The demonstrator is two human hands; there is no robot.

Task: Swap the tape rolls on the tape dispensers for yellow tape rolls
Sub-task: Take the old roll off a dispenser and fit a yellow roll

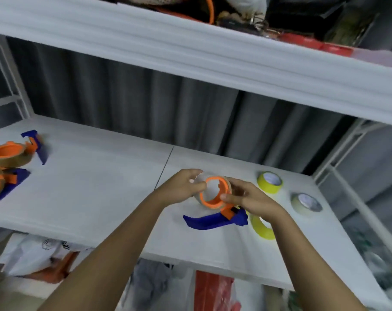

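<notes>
Left hand (182, 187) and right hand (246, 196) both gripping an orange-cored tape dispenser (215, 198), roll on it seemingly clear, near the bench's (101, 187) right end, three yellow tape rolls (270, 182) beside

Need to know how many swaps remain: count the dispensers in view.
3. One dispenser is held in both hands at centre; two lie at the shelf's left end, one behind the other. More may lie outside the frame.

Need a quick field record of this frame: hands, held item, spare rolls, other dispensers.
left hand: grips the tape roll on the held dispenser
right hand: grips the held dispenser at its orange hub
yellow rolls: three on the shelf, right of the hands
other dispensers: two at far left, brown rolls on them
</notes>
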